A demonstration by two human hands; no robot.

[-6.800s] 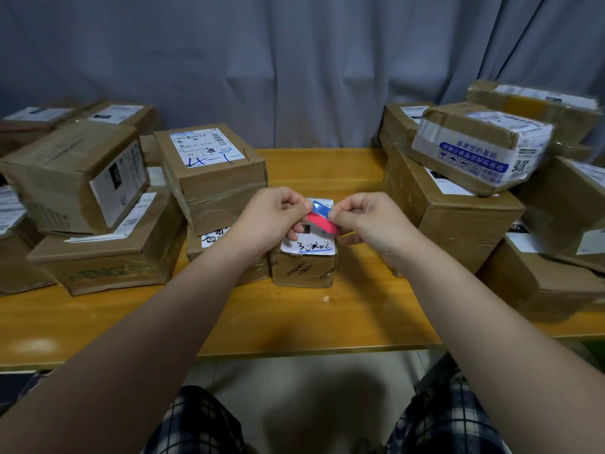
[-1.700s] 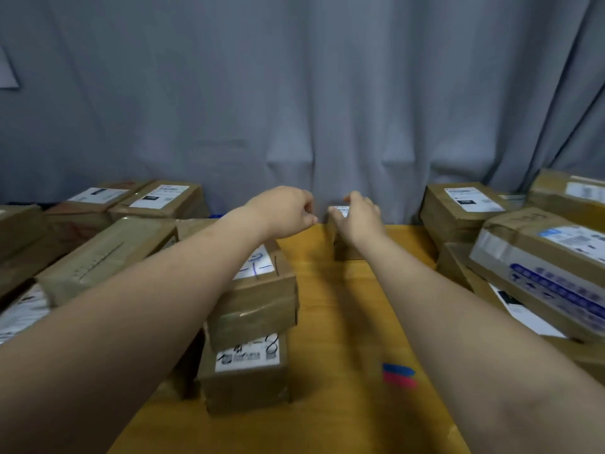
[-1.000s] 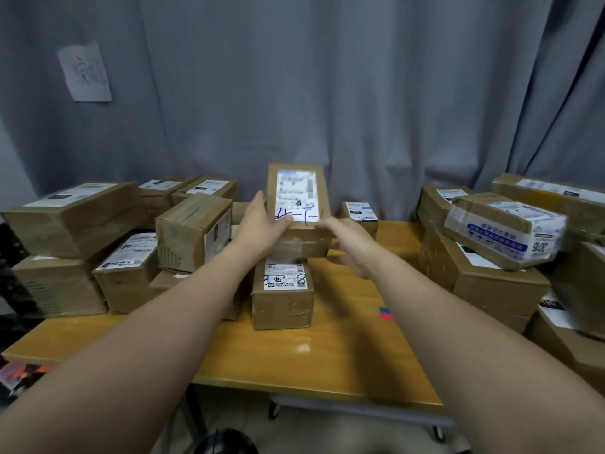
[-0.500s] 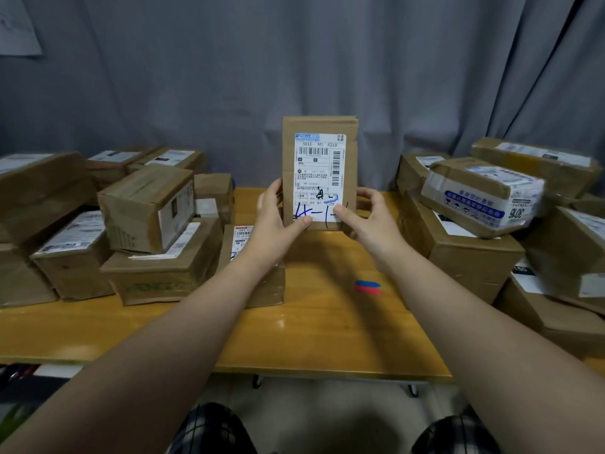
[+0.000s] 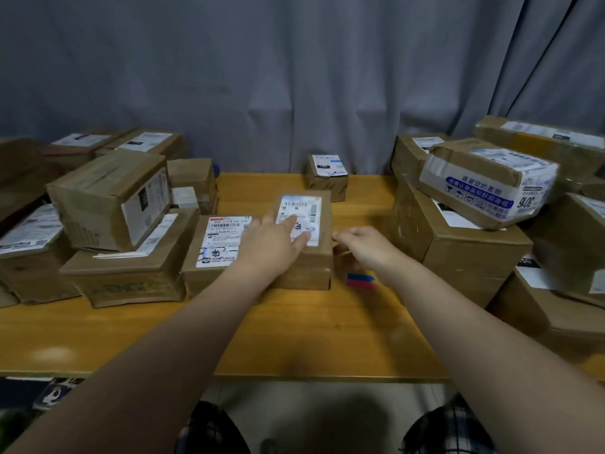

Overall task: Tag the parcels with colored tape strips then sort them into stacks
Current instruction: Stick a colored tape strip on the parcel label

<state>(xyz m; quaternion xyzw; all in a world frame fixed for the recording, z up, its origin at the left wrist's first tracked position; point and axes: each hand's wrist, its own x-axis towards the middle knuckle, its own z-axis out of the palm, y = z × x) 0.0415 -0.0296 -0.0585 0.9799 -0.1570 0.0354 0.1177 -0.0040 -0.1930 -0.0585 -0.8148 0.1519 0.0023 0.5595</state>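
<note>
A brown parcel with a white label lies flat on the wooden table, mid-table. My left hand rests on its top, fingers straight across the label. My right hand hovers at the parcel's right side with relaxed fingers; I cannot tell whether it touches the box. Just below that hand a small pad of blue and red tape strips lies on the table. A small parcel with a blue patch on its label stands alone at the back by the curtain.
Another labelled parcel lies against the left side of the middle one. Several parcels are piled at the left and at the right, one topped by a box with blue print. A grey curtain hangs behind.
Half a second ago both hands held the parcel upright in the air. It now lies flat on the table, my left hand on top and my right hand off to its side.
</note>
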